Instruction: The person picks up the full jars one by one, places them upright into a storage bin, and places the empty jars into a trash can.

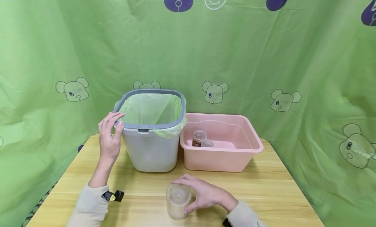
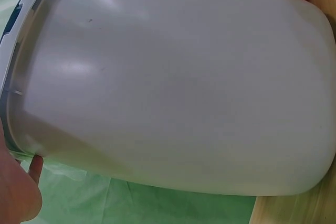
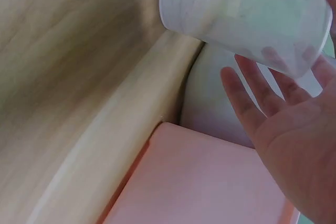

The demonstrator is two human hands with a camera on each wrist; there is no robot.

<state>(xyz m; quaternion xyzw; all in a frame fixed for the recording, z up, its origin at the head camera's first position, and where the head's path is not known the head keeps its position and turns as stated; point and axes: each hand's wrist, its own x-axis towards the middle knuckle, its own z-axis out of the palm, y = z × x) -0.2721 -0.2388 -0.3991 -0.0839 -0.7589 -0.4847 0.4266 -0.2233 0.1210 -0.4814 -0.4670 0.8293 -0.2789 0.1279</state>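
Left hand (image 1: 109,138) is curling its fingers over the near-left rim of the grey bin (image 1: 151,148); right hand (image 1: 202,195) is cupping a clear lidded cup (image 1: 177,201) standing near on the surface (image 1: 264,184), right of centre, with the pink tub (image 1: 223,155) sitting farther right.

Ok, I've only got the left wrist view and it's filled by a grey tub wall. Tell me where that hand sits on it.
Observer: The left hand holds the grey rim of the bin, at its left corner, fingers curled over the edge.
Operator: Report what's inside the bin.
Observer: A green bag liner is folded over the rim; no contents show.
Operator: Now give me the other hand.
Observer: The right hand wraps around a clear plastic cup standing on the wooden table, in front of the bin.
Operator: Say what's next to the bin.
Observer: A pink basin stands beside it, holding two small clear cups.
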